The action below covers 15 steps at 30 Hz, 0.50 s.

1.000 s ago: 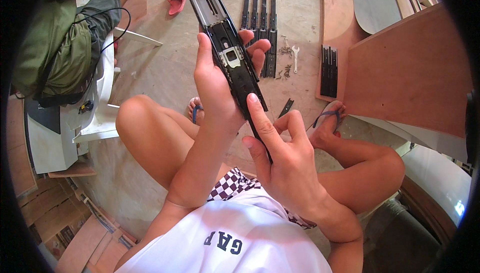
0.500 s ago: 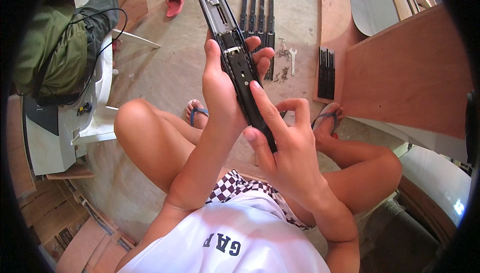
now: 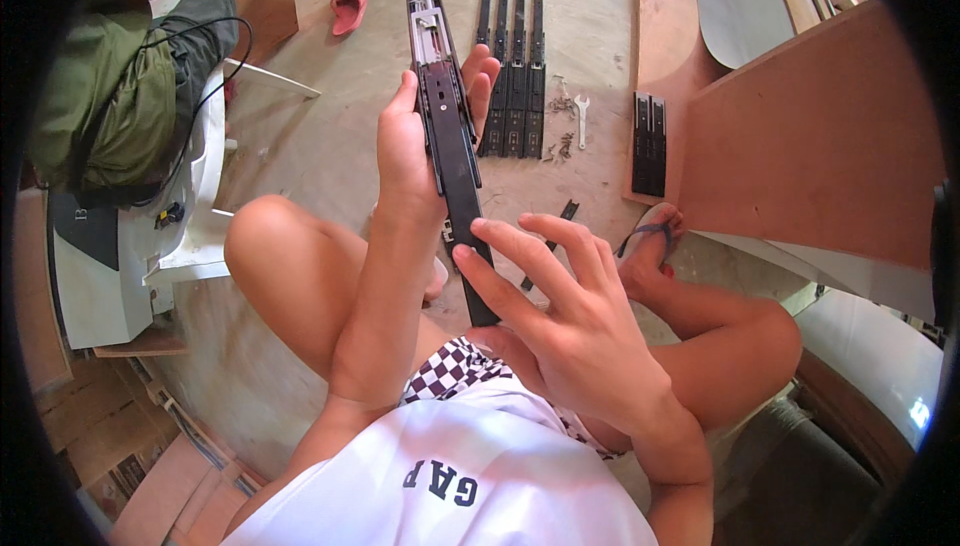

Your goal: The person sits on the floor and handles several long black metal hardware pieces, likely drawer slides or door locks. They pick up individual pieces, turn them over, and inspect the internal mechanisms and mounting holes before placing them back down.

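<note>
A black drawer slide [image 3: 447, 136], with a silvery section at its far end, points away from me above the floor. My left hand [image 3: 415, 151] wraps round its middle from the left, the fingertips showing on the slide's right side. At the near end, my right hand [image 3: 560, 296] pinches the slide with fingertips on top and the thumb at the end. The inner rail now sticks out toward me beyond the outer one. Several more drawer slides [image 3: 513, 76] lie side by side on the floor ahead.
A wrench [image 3: 582, 122] and loose screws [image 3: 562, 146] lie right of the row. More slides [image 3: 650, 144] rest on a wooden board by a brown panel [image 3: 820, 146]. A short black rail [image 3: 548, 246] lies near my feet. Someone sits on a white chair [image 3: 205, 166] at left.
The slide has come down toward me and turned straighter. Its inner rail now extends from the near end, where my right hand has moved down. The short rail on the floor has come into sight.
</note>
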Available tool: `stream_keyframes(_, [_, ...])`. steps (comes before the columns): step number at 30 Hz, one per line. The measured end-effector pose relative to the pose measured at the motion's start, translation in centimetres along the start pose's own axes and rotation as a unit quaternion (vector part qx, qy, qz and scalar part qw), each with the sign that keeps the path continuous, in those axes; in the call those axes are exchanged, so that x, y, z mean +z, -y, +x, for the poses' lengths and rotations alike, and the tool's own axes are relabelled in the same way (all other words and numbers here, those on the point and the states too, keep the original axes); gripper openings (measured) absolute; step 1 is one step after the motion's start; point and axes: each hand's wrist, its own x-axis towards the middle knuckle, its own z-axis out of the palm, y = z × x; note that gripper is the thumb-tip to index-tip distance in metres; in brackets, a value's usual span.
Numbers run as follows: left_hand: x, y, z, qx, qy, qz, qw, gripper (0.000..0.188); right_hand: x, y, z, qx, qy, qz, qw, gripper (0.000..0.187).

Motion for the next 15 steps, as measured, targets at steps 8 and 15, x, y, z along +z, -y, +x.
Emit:
stream_keyframes(8, [0.5, 1.5, -0.3, -0.036, 0.013, 0.017, 0.999, 0.056, 1.0, -1.2, 0.5, 0.011, -0.041, 0.008, 0.999, 0.060])
stream_keyframes(15, [0.8, 2.3, -1.0, -0.033, 0.002, 0.057, 0.998, 0.057, 2.0, -1.9, 1.2, 0.027, -0.075, -0.005, 0.997, 0.061])
